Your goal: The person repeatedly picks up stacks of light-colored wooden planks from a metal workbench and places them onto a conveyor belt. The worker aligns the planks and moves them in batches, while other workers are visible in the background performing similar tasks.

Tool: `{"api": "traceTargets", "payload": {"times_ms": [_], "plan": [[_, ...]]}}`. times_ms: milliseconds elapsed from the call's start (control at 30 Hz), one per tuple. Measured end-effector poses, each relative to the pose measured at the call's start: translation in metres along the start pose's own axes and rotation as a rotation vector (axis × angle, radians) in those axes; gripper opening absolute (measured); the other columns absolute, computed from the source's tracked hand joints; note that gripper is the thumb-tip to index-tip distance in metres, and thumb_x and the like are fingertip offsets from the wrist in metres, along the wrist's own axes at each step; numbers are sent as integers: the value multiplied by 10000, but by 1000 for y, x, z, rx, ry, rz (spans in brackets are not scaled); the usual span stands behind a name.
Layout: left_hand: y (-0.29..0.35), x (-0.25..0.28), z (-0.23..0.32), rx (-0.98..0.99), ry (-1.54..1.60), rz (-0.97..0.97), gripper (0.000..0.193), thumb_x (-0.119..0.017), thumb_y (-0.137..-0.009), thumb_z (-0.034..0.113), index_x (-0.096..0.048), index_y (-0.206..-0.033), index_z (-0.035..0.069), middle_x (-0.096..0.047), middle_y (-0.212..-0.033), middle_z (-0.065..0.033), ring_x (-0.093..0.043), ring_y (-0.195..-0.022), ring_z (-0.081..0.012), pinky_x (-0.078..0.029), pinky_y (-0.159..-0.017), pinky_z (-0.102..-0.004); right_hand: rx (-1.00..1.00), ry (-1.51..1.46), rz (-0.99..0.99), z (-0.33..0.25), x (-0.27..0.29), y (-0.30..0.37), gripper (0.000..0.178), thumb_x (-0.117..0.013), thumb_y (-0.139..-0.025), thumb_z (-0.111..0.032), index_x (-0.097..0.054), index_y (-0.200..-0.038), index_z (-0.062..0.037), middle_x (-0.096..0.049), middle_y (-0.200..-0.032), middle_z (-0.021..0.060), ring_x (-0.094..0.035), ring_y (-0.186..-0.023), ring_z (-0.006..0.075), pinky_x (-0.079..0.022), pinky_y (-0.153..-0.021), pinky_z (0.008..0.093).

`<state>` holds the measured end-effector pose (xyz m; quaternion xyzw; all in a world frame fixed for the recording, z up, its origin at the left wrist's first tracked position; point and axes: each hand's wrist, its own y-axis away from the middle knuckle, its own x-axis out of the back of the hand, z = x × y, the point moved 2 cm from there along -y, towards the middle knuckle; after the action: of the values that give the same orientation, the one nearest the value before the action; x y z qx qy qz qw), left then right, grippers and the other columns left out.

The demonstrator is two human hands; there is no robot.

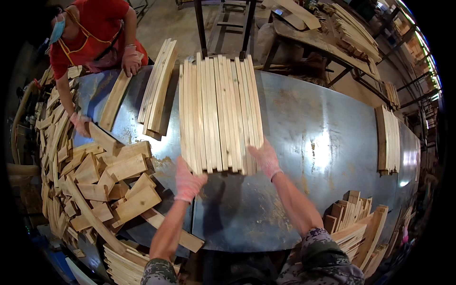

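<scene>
A broad row of pale wooden slats (221,114), packed side by side, lies lengthwise before me, its near ends slightly uneven. My left hand (189,181), in a pinkish-white glove, grips its near left corner. On the opposite side my right hand (266,160), gloved the same way, presses against the near right edge, so the row is held between both hands. Some fingers are hidden against the wood. Under the slats is a metal-topped table (304,190).
At the far left a co-worker in red (95,33) handles a board (115,102). Nearer lies a heap of offcuts (114,185). A few longer boards (159,88) lie left of the row. Stacked slats stand at right (389,140) and near right (354,218). Behind is a metal frame (225,23).
</scene>
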<state>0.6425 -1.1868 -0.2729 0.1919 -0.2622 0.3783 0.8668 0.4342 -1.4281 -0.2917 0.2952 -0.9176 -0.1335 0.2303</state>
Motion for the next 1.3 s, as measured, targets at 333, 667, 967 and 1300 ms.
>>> {"api": "traceTargets", "payload": {"times_ms": [333, 667, 967, 1300], "plan": [[349, -20, -13, 209, 18, -242, 1068, -926, -647, 255, -387, -1533, 3, -630, -1343, -221, -625, -1264, -378, -509, -1081, -450, -264, -115, 99, 198, 76, 340, 737, -800, -892, -262, -508, -1534, -45, -727, -1295, 168, -694, -1195, 288, -520, -1048, 399], [339, -39, -87, 388, 140, -484, 711, -864, -853, 420, -623, -1288, -88, -737, -1137, -163, -673, -1029, -259, -541, -942, -385, -197, 78, 73, 217, 121, 403, 558, -734, -930, -277, -604, -1408, -20, -733, -1242, 222, -686, -1167, 367, -532, -1010, 441], [378, -14, -92, 536, 565, -200, 369, -687, -1004, 188, -689, -1312, -15, -726, -1120, -74, -666, -975, -184, -542, -889, -335, -271, 200, 78, 211, 128, 407, 820, -801, -877, -387, -481, -1555, -54, -653, -1379, 264, -610, -1305, 415, -481, -1106, 474], [451, -10, 96, -32, 247, -236, 370, -692, -983, 97, -656, -1318, -55, -754, -1065, -129, -684, -961, -191, -547, -883, -335, 220, -199, 2, 29, 83, 456, 1003, -734, -965, -444, -210, -1677, 31, -452, -1612, 282, -472, -1471, 388, -371, -1216, 433]]}}
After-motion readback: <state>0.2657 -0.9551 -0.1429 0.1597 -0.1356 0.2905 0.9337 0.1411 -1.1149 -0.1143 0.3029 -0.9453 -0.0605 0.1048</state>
